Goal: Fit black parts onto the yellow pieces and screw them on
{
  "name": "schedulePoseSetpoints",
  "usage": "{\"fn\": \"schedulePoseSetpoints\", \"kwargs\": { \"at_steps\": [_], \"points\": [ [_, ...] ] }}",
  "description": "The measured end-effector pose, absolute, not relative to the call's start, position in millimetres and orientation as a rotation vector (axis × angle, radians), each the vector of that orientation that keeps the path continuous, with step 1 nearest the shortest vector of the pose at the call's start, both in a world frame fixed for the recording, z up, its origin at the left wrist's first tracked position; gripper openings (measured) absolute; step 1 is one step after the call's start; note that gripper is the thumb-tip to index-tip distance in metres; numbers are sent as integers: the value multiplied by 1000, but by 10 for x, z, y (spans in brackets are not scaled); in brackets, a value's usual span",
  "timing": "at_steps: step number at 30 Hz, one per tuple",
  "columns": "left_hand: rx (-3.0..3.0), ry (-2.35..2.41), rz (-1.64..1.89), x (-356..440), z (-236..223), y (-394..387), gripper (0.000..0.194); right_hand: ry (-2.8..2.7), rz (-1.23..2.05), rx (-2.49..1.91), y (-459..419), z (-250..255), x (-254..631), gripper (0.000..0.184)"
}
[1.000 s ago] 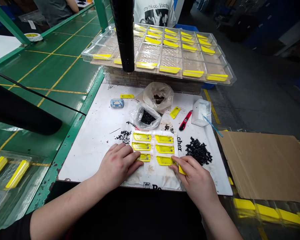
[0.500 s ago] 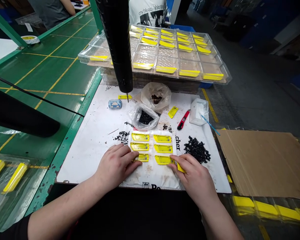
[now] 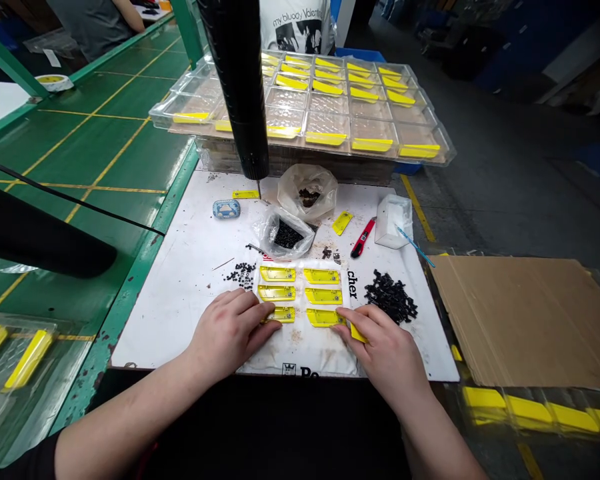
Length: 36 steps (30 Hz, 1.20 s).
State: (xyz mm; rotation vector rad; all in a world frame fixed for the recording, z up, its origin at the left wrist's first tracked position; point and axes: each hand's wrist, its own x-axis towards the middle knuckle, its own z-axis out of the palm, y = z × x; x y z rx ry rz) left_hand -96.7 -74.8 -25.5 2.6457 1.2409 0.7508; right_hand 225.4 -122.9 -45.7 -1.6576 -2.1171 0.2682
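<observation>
Yellow plastic parts lie in two columns on a white printed bag (image 3: 300, 350), and the upper ones, such as this yellow part (image 3: 323, 276), are untouched. My left hand (image 3: 234, 327) pinches the outer end of the lower left yellow part (image 3: 286, 315) between thumb and fingers. At the lower right yellow part (image 3: 321, 318), my right hand (image 3: 386, 337) grips its right end with thumb and fingertips. A further yellow piece (image 3: 359, 334) shows under the right fingers, mostly hidden by that hand.
Above the bag hangs a black electric screwdriver (image 3: 245, 100). Around lie a bag of black screws (image 3: 286, 235), a bag of brown bits (image 3: 307, 193), a red cutter (image 3: 363, 238), a white box (image 3: 393, 223) and black clips (image 3: 391, 297). Behind stands a clear compartment tray (image 3: 330, 110).
The whole view has shifted slightly left. Both hands keep their hold on the lower yellow parts, and nothing on the bag has visibly moved.
</observation>
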Motion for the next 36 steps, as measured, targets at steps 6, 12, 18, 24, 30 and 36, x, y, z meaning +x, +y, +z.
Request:
{"fn": "schedulePoseSetpoints", "kwargs": {
  "at_steps": [6,12,18,24,30,36],
  "points": [
    [2650,1252,725,-969,-264,-757,22,-2133,254,-1658,-1224,-455,2250,39],
    [2658,1262,725,-957,-253,-759,20,-2140,267,-1655,-1221,-462,2270,37],
    [2656,1258,724,-955,-247,-754,20,-2158,263,-1644,-1206,-467,2294,34],
    [2668,1279,713,-951,-248,-756,21,-2120,249,-1670,-1219,-459,2254,36],
    [2664,1293,714,-954,-270,-758,24,-2126,242,-1666,-1218,-460,2256,36],
    [2648,1293,728,-957,-266,-760,24,-2138,269,-1663,-1206,-446,2256,37]
  ]
}}
